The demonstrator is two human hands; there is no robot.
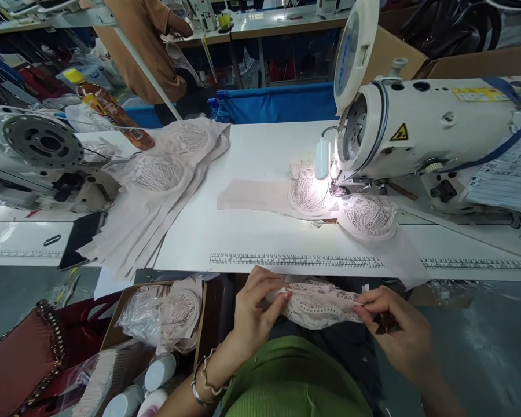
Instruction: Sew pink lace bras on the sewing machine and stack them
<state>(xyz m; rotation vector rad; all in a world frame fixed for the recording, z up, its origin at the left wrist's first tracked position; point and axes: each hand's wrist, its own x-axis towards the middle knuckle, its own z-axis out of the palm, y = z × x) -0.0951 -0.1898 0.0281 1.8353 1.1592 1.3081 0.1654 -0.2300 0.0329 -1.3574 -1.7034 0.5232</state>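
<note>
Over my lap, in front of the table edge, both hands stretch a pale pink lace piece (316,304) between them. My left hand (260,304) pinches its left end between thumb and fingers. At the other end, my right hand (391,321) grips a thin strip along the upper edge of the lace. Beyond my hands, a bra piece with lace cups (369,215) lies under the needle area of a lit white sewing machine (417,124). Its band runs left across the table, and its other end hangs over the front edge.
A stack of bra pieces (156,174) lies on the left, beside a second machine (43,156) and a tipped bottle (113,113). A ruler strip (295,260) runs along the table front. Below left stands a box (202,324) of lace pieces. A person (139,46) works behind.
</note>
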